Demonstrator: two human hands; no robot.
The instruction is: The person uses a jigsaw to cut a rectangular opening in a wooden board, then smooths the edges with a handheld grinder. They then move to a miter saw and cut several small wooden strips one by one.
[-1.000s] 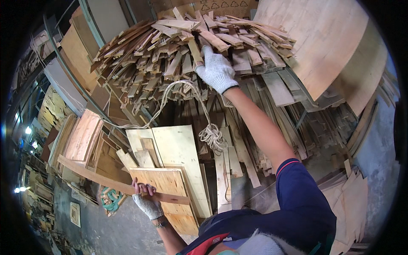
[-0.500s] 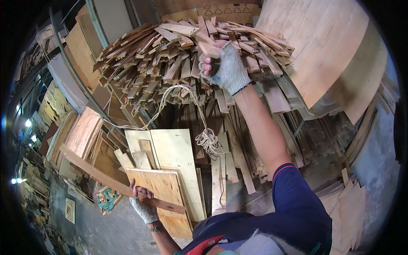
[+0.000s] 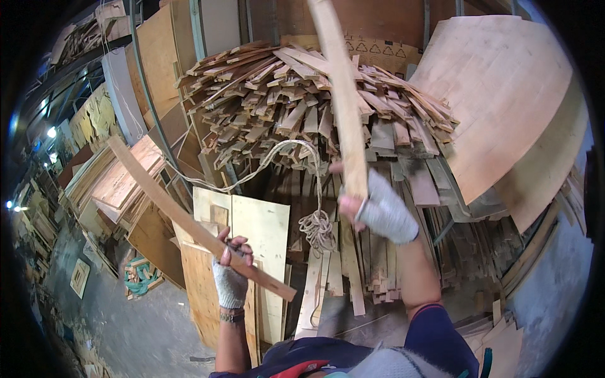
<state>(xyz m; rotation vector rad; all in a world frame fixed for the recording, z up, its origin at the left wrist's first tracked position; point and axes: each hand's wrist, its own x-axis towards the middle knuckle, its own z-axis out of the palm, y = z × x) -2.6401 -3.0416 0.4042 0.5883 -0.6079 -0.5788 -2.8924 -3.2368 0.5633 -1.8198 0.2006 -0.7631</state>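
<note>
left hand (image 3: 231, 272): fingers curled closed round a wooden strip, nearer its lower end; white knit glove, fingertips bare
left-hand strip (image 3: 165, 200): long and narrow, slanting from upper left to lower right; its upper end shows in front of stacked boards (image 3: 129, 176), its lower end in front of a pale panel (image 3: 265, 227)
right hand (image 3: 384, 208): wrapped about the bottom end of a second strip, thumb and fingers drawn in on it; gloved too, slightly blurred
right-hand strip (image 3: 345, 94): raised nearly upright, crossing in front of the wood pile, its top cut off by the upper edge of the view
wood pile (image 3: 258, 97): many loose strips heaped in layers, ends facing the person
rope (image 3: 316, 232): knotted into a bundle, hanging below the pile, between the two hands
large sheet (image 3: 498, 94): pale and curved-looking, leaning right of the pile
green bundle (image 3: 142, 277): on the grey floor (image 3: 151, 324), left of the left hand
</note>
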